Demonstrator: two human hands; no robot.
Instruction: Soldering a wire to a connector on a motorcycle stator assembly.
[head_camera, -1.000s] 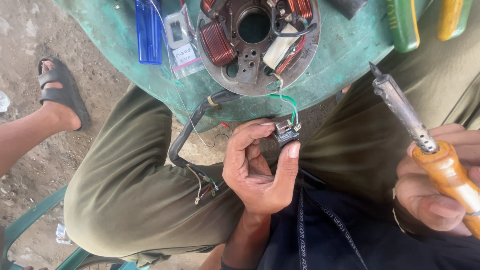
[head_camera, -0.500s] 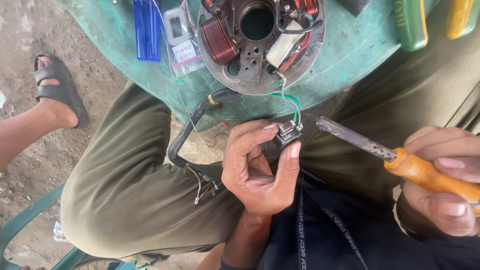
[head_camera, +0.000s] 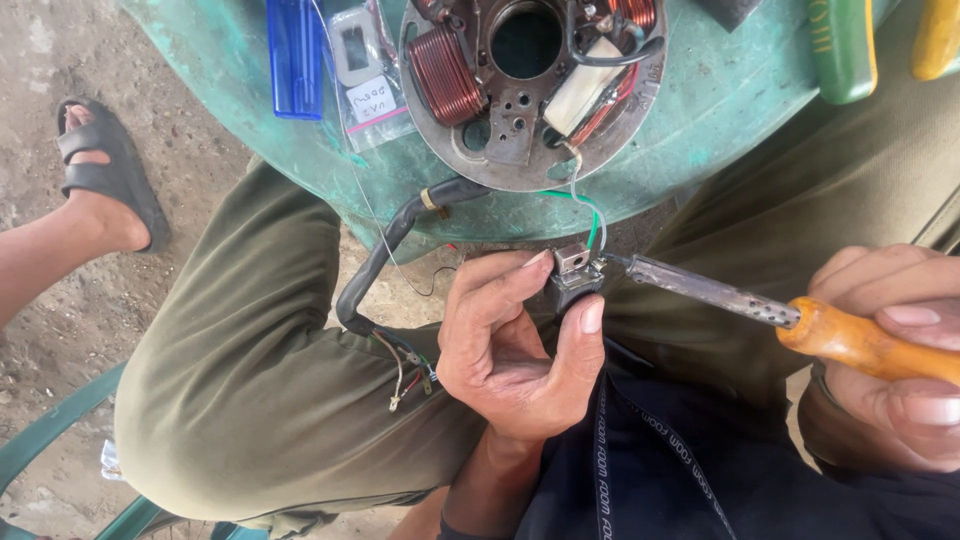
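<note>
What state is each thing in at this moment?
Left hand: pinching the small connector between fingertips and thumb.
Right hand: gripping the soldering iron by its orange handle.
Soldering iron: tip touching the connector.
Stator plate: lying flat on the green table.
Green wire: joined to the connector.

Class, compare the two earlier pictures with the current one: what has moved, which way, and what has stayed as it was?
The right hand has swung the orange-handled soldering iron from pointing up and away down to the left, until its tip meets the small black connector block. Nothing was picked up or let go. The left hand still pinches that block, and the round metal stator plate with copper coils still lies on the green table.
</note>
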